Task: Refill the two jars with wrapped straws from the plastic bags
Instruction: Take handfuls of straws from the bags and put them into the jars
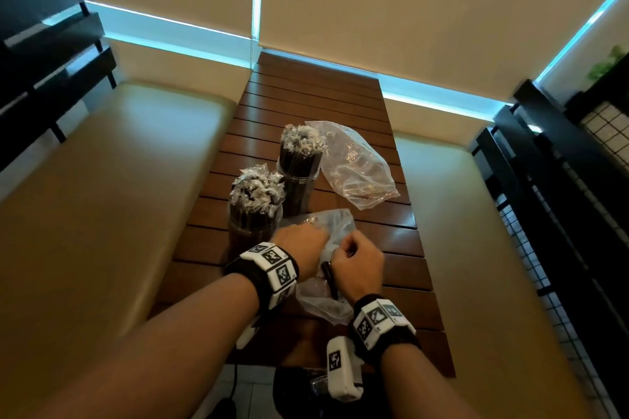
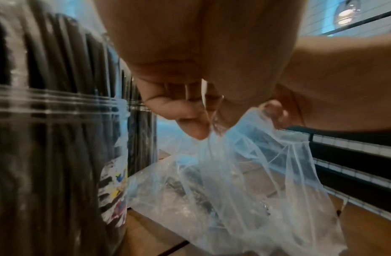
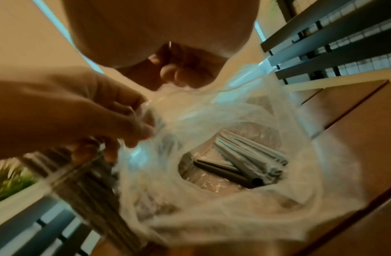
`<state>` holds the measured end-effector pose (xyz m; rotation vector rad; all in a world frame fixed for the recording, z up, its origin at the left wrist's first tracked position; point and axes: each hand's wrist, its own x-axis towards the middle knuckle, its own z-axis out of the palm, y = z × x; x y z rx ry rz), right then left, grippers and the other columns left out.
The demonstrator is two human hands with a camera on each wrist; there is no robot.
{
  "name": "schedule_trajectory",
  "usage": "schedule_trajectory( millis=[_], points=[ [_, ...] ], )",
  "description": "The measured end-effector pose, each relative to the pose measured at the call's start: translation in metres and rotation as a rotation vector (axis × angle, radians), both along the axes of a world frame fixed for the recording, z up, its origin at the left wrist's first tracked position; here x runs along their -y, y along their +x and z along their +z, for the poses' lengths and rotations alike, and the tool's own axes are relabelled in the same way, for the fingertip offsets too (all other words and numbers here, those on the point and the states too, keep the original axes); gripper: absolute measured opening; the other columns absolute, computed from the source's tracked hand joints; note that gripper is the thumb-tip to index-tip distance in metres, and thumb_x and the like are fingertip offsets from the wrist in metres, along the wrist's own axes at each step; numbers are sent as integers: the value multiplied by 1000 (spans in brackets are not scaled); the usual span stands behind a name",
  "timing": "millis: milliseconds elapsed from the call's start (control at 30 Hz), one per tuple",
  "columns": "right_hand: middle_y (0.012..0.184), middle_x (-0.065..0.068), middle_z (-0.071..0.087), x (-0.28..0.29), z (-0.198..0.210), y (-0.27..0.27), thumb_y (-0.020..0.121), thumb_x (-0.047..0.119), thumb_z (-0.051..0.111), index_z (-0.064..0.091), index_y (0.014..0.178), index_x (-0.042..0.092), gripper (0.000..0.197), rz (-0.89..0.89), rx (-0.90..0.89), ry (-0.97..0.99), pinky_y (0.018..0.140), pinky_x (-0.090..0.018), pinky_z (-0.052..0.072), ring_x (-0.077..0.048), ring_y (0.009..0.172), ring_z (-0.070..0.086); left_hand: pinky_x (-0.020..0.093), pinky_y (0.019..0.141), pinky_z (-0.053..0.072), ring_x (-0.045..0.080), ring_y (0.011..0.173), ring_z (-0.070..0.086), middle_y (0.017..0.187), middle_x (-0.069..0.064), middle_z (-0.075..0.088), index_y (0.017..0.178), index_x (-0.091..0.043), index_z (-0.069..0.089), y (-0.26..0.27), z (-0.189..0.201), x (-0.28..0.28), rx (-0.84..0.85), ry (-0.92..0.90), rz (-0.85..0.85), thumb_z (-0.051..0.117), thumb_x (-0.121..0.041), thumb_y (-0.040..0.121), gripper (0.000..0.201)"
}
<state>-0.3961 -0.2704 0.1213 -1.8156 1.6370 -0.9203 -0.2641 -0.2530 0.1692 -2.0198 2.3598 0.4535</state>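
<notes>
Two clear jars packed with black wrapped straws stand on the slatted wooden table (image 1: 391,231): the near jar (image 1: 253,211) at the left and the far jar (image 1: 299,163) behind it. A clear plastic bag (image 1: 326,296) lies in front of the jars. My left hand (image 1: 303,248) pinches its rim on the left side, and my right hand (image 1: 357,265) pinches the rim opposite. In the right wrist view the bag (image 3: 233,216) gapes, with a few black straws (image 3: 244,164) at its bottom. The left wrist view shows my left fingers (image 2: 190,121) pinching the film (image 2: 244,173) beside the near jar (image 2: 47,138).
A second clear bag (image 1: 357,167) lies flat and seemingly empty right of the far jar. Cream padded benches (image 1: 112,197) flank the table on both sides. Black railings and wire mesh (image 1: 561,214) run along the right. The table's far half is bare wood.
</notes>
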Motion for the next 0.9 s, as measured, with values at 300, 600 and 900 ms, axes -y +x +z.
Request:
schedule_trajectory(
  millis=[300,600,900],
  points=[
    [104,8,65,15,-17,14,87,31,51,65,101,29,21,134,-470,211,85,-27,52,-13,100,62,34,69,42,28,94,60,107,2,56,107,-22,55,7,9,15,-78,-130,49,56,-21,91,16],
    [119,-12,59,40,-32,10,100,28,46,55,129,19,32,132,-430,621,90,-34,46,-28,109,56,33,65,36,24,92,59,102,-3,54,105,-27,57,22,10,7,-86,-137,26,52,-20,95,13],
    [125,-17,59,36,-35,16,100,16,44,57,127,7,32,144,-482,739,91,-32,45,-30,116,55,32,66,38,24,92,60,104,-3,55,107,-27,57,25,6,5,-78,-132,41,53,-20,94,14]
  ],
)
